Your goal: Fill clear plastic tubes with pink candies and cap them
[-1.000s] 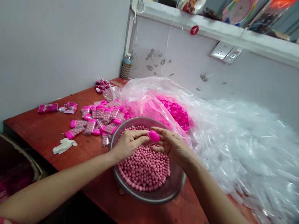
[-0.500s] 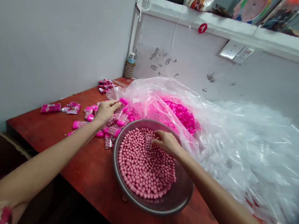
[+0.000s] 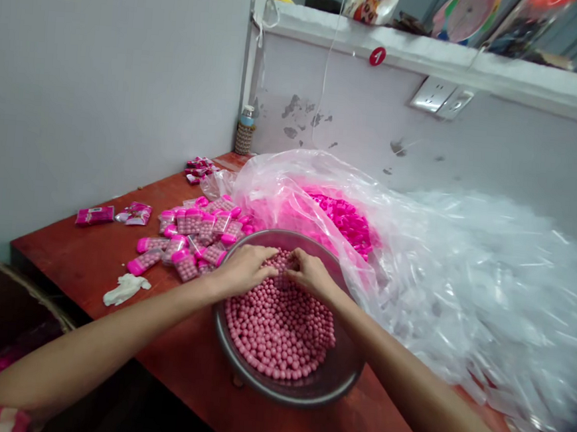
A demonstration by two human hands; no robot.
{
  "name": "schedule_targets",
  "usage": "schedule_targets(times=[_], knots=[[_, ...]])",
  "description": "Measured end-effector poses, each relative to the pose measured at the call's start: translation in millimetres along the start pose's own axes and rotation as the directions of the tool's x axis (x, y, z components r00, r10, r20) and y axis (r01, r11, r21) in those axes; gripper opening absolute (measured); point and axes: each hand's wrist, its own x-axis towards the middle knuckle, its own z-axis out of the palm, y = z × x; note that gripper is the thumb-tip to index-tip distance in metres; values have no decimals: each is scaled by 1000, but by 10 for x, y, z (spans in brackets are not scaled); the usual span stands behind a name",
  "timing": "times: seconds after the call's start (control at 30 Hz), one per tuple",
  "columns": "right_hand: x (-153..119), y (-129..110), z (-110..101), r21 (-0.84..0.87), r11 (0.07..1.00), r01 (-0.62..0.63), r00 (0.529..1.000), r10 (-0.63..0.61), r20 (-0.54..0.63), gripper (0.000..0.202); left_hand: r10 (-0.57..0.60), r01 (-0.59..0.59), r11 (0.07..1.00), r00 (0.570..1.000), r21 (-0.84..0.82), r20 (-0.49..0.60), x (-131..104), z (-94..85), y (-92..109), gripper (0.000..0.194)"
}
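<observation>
Pink beads (image 3: 279, 335) fill much of a dark round bowl (image 3: 350, 374) on the red table. Over the bowl's far part, my right hand (image 3: 311, 274) is curled round a small clear container (image 3: 281, 272) that is hard to tell from the beads behind it. Facing it from the left, my left hand (image 3: 249, 269) has its fingers bent toward the container; whether they touch it or hold anything is unclear. Left of the bowl lies a pile of clear, bead-filled containers with pink caps (image 3: 185, 264).
Behind the bowl, a clear plastic bag (image 3: 293, 160) holds bright pink pieces (image 3: 348, 224). Clear plastic pieces (image 3: 483, 278) are heaped at the right. Pink packets (image 3: 95, 215) and a crumpled white scrap (image 3: 125, 290) lie at the left. A bottle (image 3: 245, 129) stands in the corner.
My left hand has moved from the capped containers, right and down, to the bowl beside my right hand. My right hand stays over the beads. The white scrap now shows.
</observation>
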Motion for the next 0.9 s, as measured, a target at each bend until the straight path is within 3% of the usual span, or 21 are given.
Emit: schedule_targets(times=[0.07,0.2,0.37,0.53,0.6,0.77,0.9], knots=[[-2,-12,41,0,1000,4,1000,-4,-22,26,-26,23,999,996,43,88,13,118,11,28],[27,-27,152,65,998,0,998,4,-59,30,-66,60,997,992,57,106,54,274,-29,24],[57,-29,220,233,971,61,997,-51,-51,28,-94,97,995,990,-31,102,110,275,-59,30],[-53,7,70,403,910,101,995,-92,-43,20,-131,131,966,991,-221,18,107,205,-55,38],[-162,10,-15,496,863,99,995,-79,-62,23,-122,129,942,992,-311,40,92,201,-33,36],[-493,-15,-158,810,567,149,988,-120,-97,25,-42,146,834,978,-532,202,59,194,120,28],[-653,27,-204,727,634,263,963,-213,-163,22,11,167,765,962,-622,273,46,141,265,24]])
